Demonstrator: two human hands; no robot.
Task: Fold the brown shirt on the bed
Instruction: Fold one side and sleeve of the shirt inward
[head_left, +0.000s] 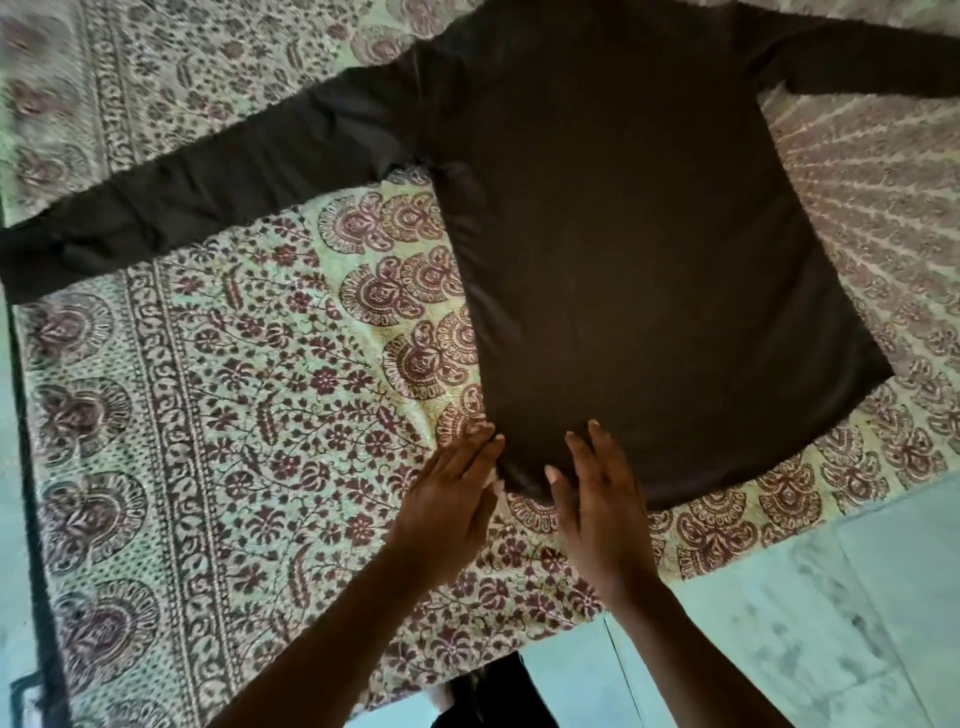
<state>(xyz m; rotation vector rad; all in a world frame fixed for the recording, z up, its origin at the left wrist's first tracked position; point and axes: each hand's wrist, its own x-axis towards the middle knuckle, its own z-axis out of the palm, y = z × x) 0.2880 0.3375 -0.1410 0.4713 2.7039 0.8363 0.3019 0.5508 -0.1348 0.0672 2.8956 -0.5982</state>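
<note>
- On the bed, over a printed bedsheet (249, 415) with maroon flowers and paisley borders, the brown shirt (649, 270) lies spread flat, with its hem toward the person and both long sleeves stretched out to the sides.
- The left sleeve (197, 208) of the view runs far out toward the left edge; the other sleeve (872, 67) goes to the upper right and leaves the picture.
- The left hand (447, 514) lies at the near left corner of the hem, fingers (483, 447) straight and together, touching the edge of the cloth. It is flat and released, grasping nothing.
- The right hand (602, 509) rests just beside it on the hem, fingers spread and flat on the fabric, also not closed on anything. It seems they press or smooth the corner.
- I judge the shirt to be light, soft and limp: it has no stiffness, so it will sag and wrinkle when lifted, and it may slide a little on the sheet.
- Good places to take hold, in my opinion, are the hem corners, the shoulder seams and the sleeve ends, pinched between thumb and fingers, so each fold stays straight.
- No fold is made yet, as far as I can judge; the body and the sleeves are still fully open.
- Count: one shirt with two sleeves, one bedsheet, two hands.
- At the lower right a pale floor (831, 623) shows beside the bed.
</note>
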